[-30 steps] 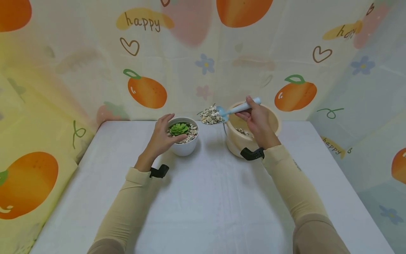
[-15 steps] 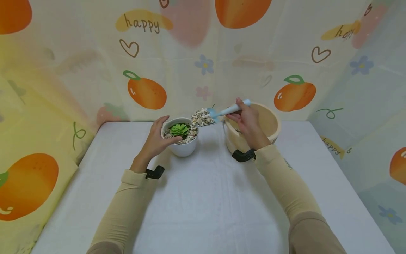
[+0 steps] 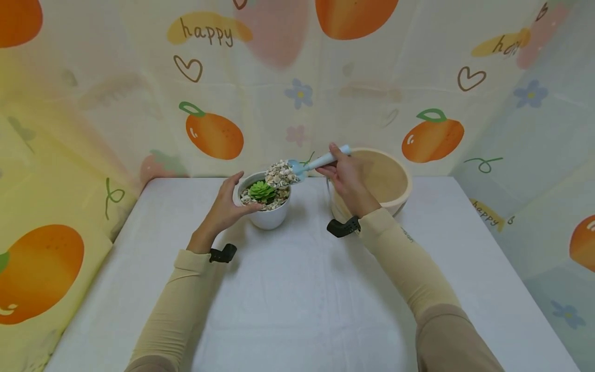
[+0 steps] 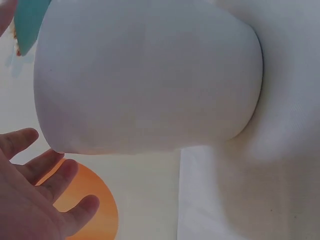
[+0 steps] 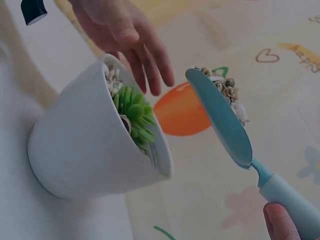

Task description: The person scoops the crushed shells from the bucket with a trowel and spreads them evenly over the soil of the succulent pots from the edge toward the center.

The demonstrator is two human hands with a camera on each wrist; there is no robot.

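My right hand (image 3: 347, 181) grips the pale handle of a small blue garden trowel (image 5: 225, 122). Its blade carries a heap of small pebbles and shells (image 3: 281, 174) above the right rim of a white plant pot (image 3: 268, 219). Inside the pot, a green succulent (image 5: 134, 114) sits among more pebbles. On the pot's left side, my left hand (image 3: 224, 209) is spread with thumb and fingers apart at the rim. The left wrist view shows its fingers (image 4: 64, 177) loosely extended beside the pot's upper edge, not wrapped round it.
A beige bucket (image 3: 403, 192) stands to the right, partly behind my right forearm. Both stand toward the back of a table under a white cloth (image 3: 297, 289). A fruit-printed curtain (image 3: 344, 108) hangs right behind the table's far edge.
My right hand has moved left with the loaded trowel, from beside the bucket to over the pot's rim. My left hand has shifted slightly left and down by the pot.
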